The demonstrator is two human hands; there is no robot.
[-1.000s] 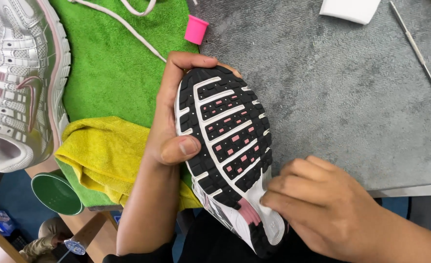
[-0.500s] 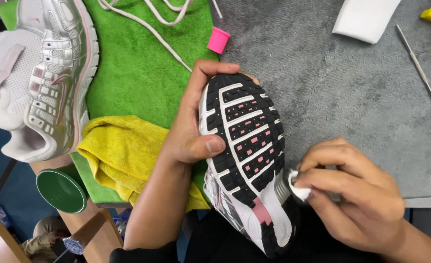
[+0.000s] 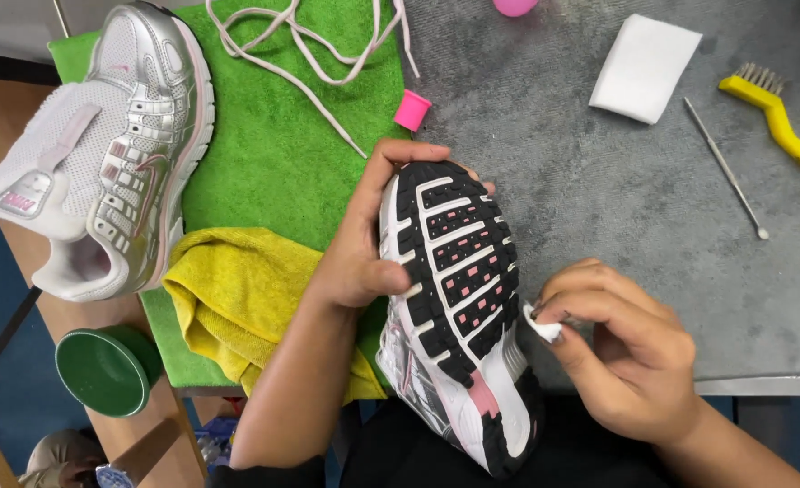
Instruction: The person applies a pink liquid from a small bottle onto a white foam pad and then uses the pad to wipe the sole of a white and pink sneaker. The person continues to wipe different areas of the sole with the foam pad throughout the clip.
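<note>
Over the front edge of the grey mat (image 3: 653,235), one running shoe (image 3: 454,298) is held sole-up, its black, white and pink tread facing the camera. It's gripped by the left hand (image 3: 359,248), with the fingers curled over the toe and the thumb pressed flat on the edge of the outsole, so that hand is closed firmly on the shoe. A small white wipe (image 3: 541,323) is pinched between the thumb and fingertips of the right hand (image 3: 630,352), right beside the midfoot edge of the sole; whether it's actually touching can't be told. Two shoes are counted in all: the second silver and white sneaker (image 3: 111,154) is lying on its side on the green towel (image 3: 273,154), next to one loose white lace (image 3: 318,45). One yellow cloth (image 3: 237,298) is bunched under the left wrist. Also spotted: one white sponge block (image 3: 644,68), one yellow brush (image 3: 779,117), one thin metal pick (image 3: 723,167), one pink cap (image 3: 411,110), one green lid (image 3: 103,370).
</note>
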